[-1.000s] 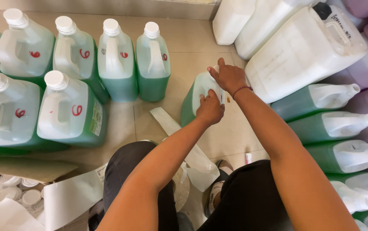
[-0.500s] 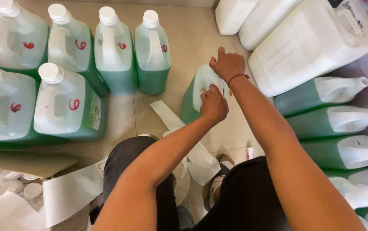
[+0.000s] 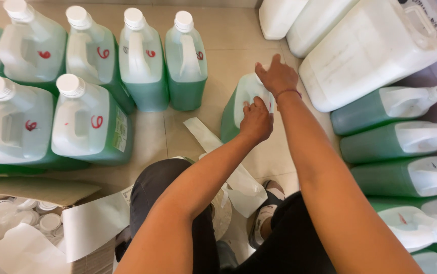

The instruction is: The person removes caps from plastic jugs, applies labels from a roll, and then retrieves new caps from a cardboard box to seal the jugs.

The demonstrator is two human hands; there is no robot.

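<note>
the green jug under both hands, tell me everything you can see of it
The jug is translucent plastic filled with green liquid, its upper part whitish, like the capped jugs to its left. It stands upright on the tiled floor, apart from the row of four and beside the big white container. The left hand presses on its top and the right hand rests on its far shoulder, so the neck and any cap are hidden. A white paper strip lies by its base.
</note>
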